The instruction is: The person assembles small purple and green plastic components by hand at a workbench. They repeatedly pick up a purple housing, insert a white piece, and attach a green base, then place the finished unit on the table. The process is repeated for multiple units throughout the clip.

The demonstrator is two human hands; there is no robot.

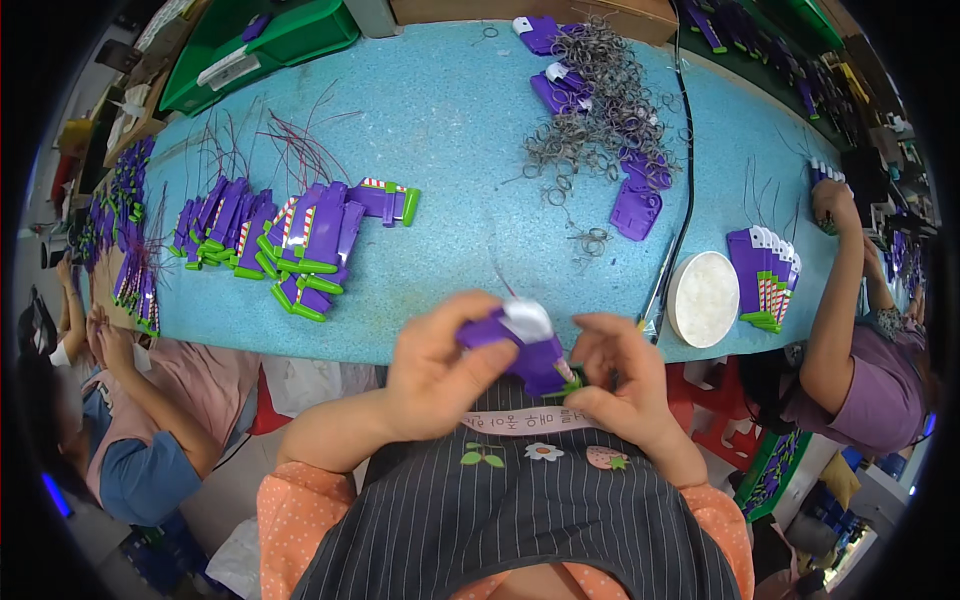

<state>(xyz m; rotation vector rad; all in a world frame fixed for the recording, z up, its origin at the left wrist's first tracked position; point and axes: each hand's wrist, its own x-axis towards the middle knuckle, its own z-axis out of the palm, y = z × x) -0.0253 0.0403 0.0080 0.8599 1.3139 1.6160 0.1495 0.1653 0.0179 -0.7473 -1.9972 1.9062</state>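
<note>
Held in front of my apron is a purple plastic toy wing (540,357) with a white rounded cap, a green end and a thin wire rising from it. My left hand (440,365) is closed on its left side, the thumb lying across the purple face. My right hand (625,375) is at the green end, with thumb and curled fingers around it and the index finger raised apart; motion blurs the contact. Left on the table lies a pile of similar purple wings (315,235) with green ends, striped edges and wires.
Grey metal rings (605,100) lie heaped with purple pieces (637,210) at the far right. A round white dish (703,300) stands beside a black cable (683,190) and a fan of purple wings (765,275). A green bin (300,45) is at back left. Co-workers sit on both sides.
</note>
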